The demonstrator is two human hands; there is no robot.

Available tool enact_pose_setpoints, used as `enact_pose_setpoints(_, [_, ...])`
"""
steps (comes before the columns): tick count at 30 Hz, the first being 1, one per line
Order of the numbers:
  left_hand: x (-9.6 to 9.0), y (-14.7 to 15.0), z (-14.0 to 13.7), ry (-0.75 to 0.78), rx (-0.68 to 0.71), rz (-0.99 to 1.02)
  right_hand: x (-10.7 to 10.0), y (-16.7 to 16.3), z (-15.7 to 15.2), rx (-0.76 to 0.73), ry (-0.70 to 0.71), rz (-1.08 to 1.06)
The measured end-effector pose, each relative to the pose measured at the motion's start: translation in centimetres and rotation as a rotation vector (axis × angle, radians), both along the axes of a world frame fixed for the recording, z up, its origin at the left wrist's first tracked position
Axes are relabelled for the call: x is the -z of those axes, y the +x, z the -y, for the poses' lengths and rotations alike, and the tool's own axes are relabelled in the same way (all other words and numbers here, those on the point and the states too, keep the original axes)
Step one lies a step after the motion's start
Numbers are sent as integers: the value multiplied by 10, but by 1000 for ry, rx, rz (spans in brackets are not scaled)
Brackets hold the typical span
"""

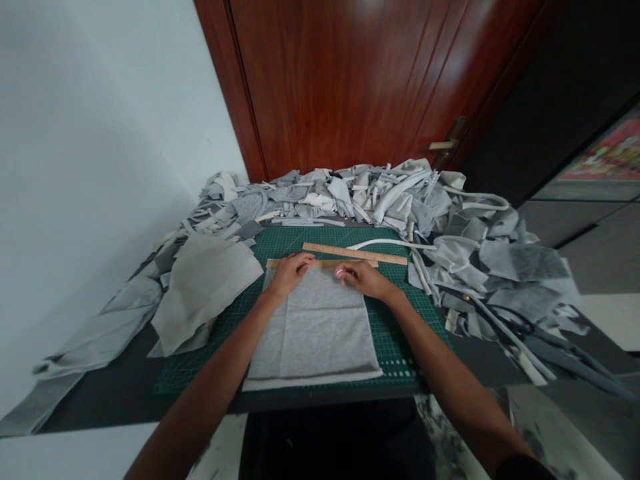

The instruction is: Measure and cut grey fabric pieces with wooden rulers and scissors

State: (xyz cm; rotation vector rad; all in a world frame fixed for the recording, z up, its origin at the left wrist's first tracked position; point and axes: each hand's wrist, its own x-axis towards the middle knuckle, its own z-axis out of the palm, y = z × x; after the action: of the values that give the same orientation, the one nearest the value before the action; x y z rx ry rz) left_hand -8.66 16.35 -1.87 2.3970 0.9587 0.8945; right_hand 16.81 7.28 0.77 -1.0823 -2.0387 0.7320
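Note:
A grey rectangle of fabric (pixel 325 327) lies flat on a green cutting mat (pixel 400 327). Across its far edge runs a wooden ruler (pixel 327 264). My left hand (pixel 290 273) rests at the ruler with fingers bent and drawn together, pressing on it. Near the ruler's right part, my right hand (pixel 367 277) is closed, thumb against fingers, over the cloth's far right corner. A small pinkish thing shows at those fingertips, too small to name. Just beyond the hands, a second wooden ruler (pixel 355 253) lies slightly slanted on the mat.
Heaped grey and white fabric scraps (pixel 345 193) line the table's back and both sides. A loose pale fabric piece (pixel 205 287) overlaps the mat's left side. Scissors (pixel 500 323) lie among scraps at right. A wall (pixel 100 167) and wooden door (pixel 340 87) stand behind the table.

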Motion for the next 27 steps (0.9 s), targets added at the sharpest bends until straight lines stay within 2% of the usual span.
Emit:
enact_pose_setpoints(6, [-3, 2, 1, 15, 10, -11, 14, -14, -5, -7, -334, -465])
enact_pose_setpoints(10, [-3, 3, 4, 26, 0, -28, 16, -20, -3, 9, -389, -600])
enact_pose_setpoints(22, [-4, 5, 5, 68, -13, -62, 32, -11, -15, 194, -295, -503])
enact_pose_setpoints(24, [-3, 6, 5, 76, -9, -60, 34, -9, -16, 215, -234, -436])
enact_pose_setpoints(27, [1, 8, 4, 84, -3, -57, 32, -9, -18, 237, -63, -285])
